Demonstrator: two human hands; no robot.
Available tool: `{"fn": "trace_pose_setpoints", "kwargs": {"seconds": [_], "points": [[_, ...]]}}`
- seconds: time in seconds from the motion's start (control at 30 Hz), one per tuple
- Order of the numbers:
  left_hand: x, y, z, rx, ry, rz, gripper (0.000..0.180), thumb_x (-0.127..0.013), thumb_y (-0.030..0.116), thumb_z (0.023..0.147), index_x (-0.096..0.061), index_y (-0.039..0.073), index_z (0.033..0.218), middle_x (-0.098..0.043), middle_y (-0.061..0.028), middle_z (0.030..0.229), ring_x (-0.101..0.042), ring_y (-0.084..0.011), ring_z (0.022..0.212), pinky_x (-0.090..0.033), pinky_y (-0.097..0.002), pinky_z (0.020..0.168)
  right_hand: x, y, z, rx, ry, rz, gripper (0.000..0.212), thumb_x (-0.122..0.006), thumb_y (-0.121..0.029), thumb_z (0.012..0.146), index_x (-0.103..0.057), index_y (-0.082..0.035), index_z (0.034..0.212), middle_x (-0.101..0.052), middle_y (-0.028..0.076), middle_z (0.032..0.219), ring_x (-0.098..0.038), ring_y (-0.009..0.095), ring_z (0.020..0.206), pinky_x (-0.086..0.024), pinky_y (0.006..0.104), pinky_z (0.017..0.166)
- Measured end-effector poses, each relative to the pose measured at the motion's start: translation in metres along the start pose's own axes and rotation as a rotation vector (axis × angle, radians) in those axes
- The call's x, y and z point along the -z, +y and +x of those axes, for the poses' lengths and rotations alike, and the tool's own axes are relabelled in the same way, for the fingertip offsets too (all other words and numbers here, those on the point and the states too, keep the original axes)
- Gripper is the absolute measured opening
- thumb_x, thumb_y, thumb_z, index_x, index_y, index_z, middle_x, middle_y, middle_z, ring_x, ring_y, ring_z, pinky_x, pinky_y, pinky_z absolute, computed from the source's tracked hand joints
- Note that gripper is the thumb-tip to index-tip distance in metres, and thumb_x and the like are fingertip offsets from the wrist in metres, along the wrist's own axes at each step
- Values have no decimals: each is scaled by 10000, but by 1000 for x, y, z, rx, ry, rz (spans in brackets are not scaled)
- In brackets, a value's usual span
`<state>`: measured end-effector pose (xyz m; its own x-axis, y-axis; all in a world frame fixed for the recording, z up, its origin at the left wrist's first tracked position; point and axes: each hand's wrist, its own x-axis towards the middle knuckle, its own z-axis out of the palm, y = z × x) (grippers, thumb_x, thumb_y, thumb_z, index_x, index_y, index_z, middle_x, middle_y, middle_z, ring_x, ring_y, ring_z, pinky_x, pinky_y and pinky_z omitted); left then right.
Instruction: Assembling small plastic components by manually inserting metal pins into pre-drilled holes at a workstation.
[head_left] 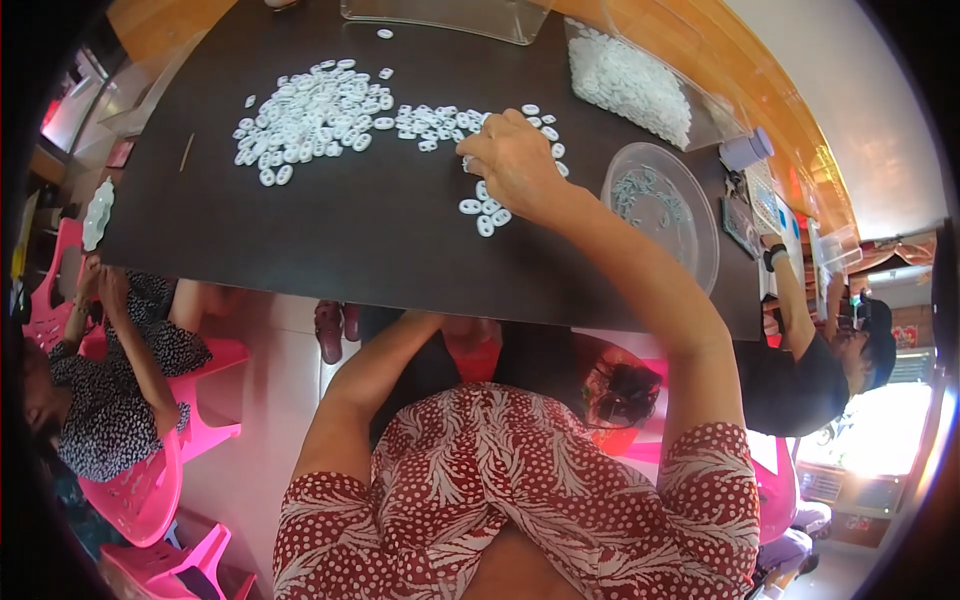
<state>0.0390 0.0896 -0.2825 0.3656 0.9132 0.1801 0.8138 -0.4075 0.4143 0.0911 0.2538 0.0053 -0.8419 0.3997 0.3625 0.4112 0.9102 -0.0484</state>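
My right hand (pixel 515 165) reaches over the dark table with its fingers bent together and pointing down among small white oval pieces with two dark holes. What is between its fingertips is hidden. A small cluster of these white pieces (pixel 485 208) lies just below the hand, and a flat group (pixel 430 123) spreads to its left. Farther left is a large heap of the same pieces (pixel 318 110). My left hand (pixel 455 322) is down at the table's front edge, mostly under it, near a red thing (pixel 475 358) by my lap; its fingers are hidden.
A round clear tub (pixel 708 215) with small greenish bits stands right of my forearm. Behind it is a clear bin of white pieces (pixel 630 85); another clear tray (pixel 450 18) lies at the far edge. Co-workers sit left (pixel 120 370) and right (pixel 810 370). A purple-lidded jar (pixel 746 150) stands far right.
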Motion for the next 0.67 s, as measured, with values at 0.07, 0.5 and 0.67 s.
{"fn": "trace_pose_setpoints", "kwargs": {"seconds": [0.07,0.5,0.67], "points": [[5,-5,-9,12,25,19,375,-438,182,866,-561,-31,1149,-512,-211,1242,-406,-323,1238,-284,-440,1045,-4,1,6,79,13,-73,119,-666,-7,635,-642,-52,741,-538,97,728,-501,269,738,-416,373,639],[170,86,-72,8,69,-850,95,-637,114,786,-631,42,846,-621,-113,783,-583,-281,749,-466,-391,671,29,-28,-20,-372,-11,557,53,-649,-86,766,-650,-39,790,-608,31,723,-558,138,680,-449,267,633],[256,103,-44,163,478,-980,82,-626,83,830,-659,30,884,-623,-84,752,-578,-187,662,-462,-297,602,41,-57,-55,-729,94,1143,70,-643,-140,802,-677,-81,787,-617,8,704,-554,127,651,-443,251,600]]}}
